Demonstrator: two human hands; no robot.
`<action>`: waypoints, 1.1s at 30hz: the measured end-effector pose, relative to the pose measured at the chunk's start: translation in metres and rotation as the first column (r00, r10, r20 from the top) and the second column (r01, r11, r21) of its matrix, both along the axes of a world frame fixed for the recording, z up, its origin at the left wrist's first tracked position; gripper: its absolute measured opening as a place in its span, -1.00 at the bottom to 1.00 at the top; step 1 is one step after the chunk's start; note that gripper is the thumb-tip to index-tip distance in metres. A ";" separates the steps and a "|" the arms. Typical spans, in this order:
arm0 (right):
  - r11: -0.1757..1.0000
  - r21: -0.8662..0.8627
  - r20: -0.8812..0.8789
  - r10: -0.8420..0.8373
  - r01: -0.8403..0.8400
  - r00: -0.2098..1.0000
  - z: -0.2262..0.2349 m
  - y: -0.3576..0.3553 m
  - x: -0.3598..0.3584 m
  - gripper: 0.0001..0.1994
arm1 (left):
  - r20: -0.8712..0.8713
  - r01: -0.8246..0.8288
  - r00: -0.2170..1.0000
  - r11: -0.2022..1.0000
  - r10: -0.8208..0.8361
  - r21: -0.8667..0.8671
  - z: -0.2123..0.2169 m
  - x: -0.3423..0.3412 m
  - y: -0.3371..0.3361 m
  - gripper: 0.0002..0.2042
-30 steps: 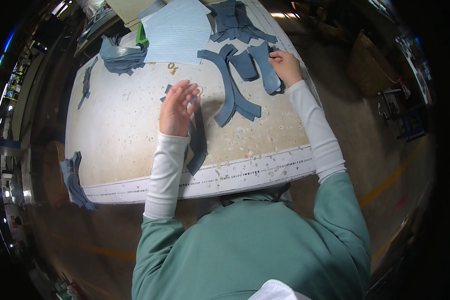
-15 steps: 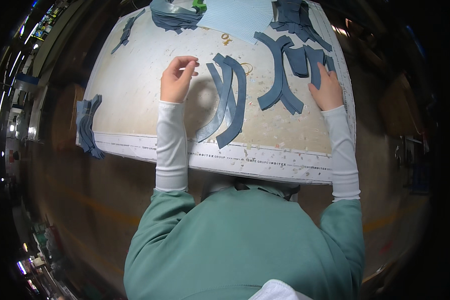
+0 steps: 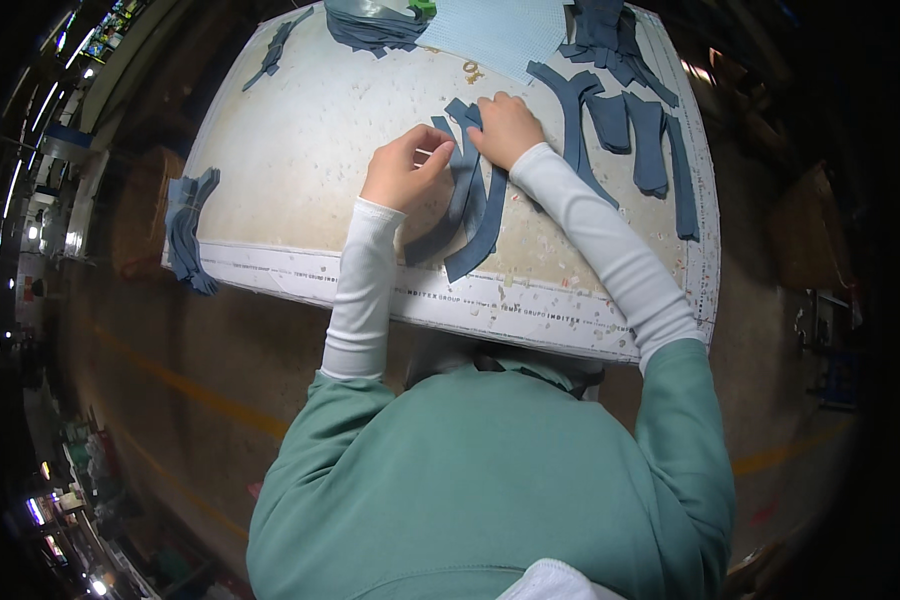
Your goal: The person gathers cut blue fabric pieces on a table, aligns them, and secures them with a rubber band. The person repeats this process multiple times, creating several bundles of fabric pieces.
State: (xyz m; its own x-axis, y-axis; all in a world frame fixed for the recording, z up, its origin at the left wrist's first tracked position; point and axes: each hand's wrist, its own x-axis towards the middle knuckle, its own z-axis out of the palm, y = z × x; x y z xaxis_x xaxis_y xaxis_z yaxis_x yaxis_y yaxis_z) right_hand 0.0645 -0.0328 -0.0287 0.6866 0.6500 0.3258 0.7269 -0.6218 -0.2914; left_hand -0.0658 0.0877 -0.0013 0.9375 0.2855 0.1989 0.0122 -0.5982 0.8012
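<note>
Both hands (image 3: 455,150) on curved blue strips (image 3: 475,200)

I can't see the blue strips' (image 3: 467,205) upper ends under the right hand (image 3: 507,127), far-edge fabric stacks (image 3: 375,25) cut off by the frame, table (image 3: 300,150) near-edge print too small to tell
</note>
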 end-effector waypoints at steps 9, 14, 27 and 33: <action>0.779 0.626 -0.480 0.391 -0.005 0.785 0.032 -0.016 0.001 -0.77 | -0.021 0.018 0.999 0.682 -0.048 -0.731 0.001 0.006 -0.016 -0.61; 0.601 0.795 -0.501 0.580 0.078 0.642 0.058 -0.027 0.014 -0.87 | 0.251 0.353 0.904 0.275 -0.346 -0.894 0.005 -0.007 -0.032 -0.63; 0.901 0.324 -0.649 -0.009 0.287 0.761 -0.008 -0.011 0.054 -0.82 | -0.199 -0.197 0.954 0.968 0.226 0.156 -0.028 -0.029 -0.036 -0.65; 0.952 0.228 -0.090 -0.191 0.207 0.978 0.008 -0.022 0.029 -0.72 | -0.204 -0.167 0.941 0.896 0.269 0.412 -0.028 -0.026 -0.036 -0.68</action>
State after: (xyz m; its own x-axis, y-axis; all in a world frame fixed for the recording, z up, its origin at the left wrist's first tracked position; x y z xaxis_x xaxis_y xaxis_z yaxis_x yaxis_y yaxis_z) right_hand 0.0931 -0.0551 -0.0207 0.8192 0.4091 0.4020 0.5698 -0.6600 -0.4896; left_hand -0.0917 0.0516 -0.0289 0.8931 0.4378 0.1032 0.3464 -0.8159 0.4630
